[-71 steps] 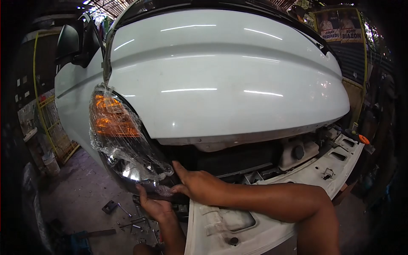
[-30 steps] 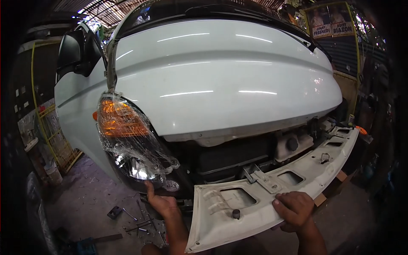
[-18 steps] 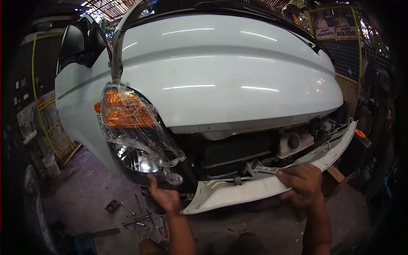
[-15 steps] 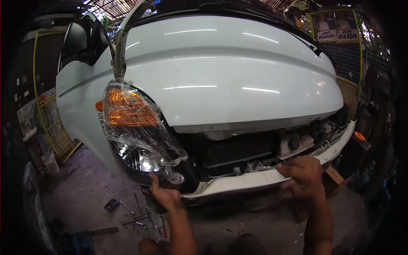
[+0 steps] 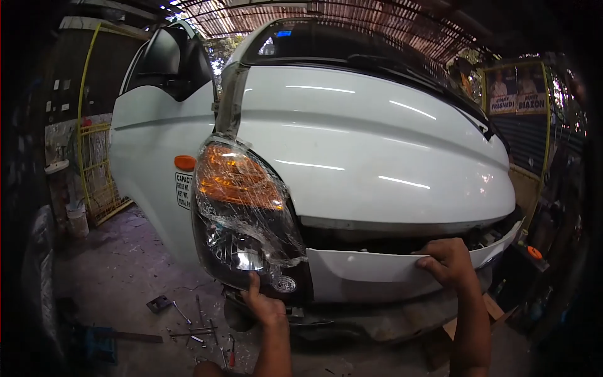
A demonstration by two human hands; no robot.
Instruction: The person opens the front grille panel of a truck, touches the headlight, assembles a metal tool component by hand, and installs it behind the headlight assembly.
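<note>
A headlight (image 5: 242,207) with an orange upper part, wrapped in torn clear film, sits at the front corner of a white vehicle. My left hand (image 5: 265,306) is at its lower edge, thumb up against the lens and the other fingers hidden beneath. My right hand (image 5: 447,261) grips the top edge of a long white front panel (image 5: 370,274). The panel stands nearly upright below the hood (image 5: 352,147), its left end beside the headlight. A dark gap shows between hood and panel.
Hand tools (image 5: 201,330) and a small dark block (image 5: 159,304) lie on the floor at the lower left. A blue tool (image 5: 100,345) is farther left. Cardboard (image 5: 493,308) lies under the panel's right side. A yellow-framed gate (image 5: 100,163) stands at the left.
My right hand went from the headlight to the white panel, which has swung up from lying flat to nearly upright. My left hand stays under the headlight. The view has shifted.
</note>
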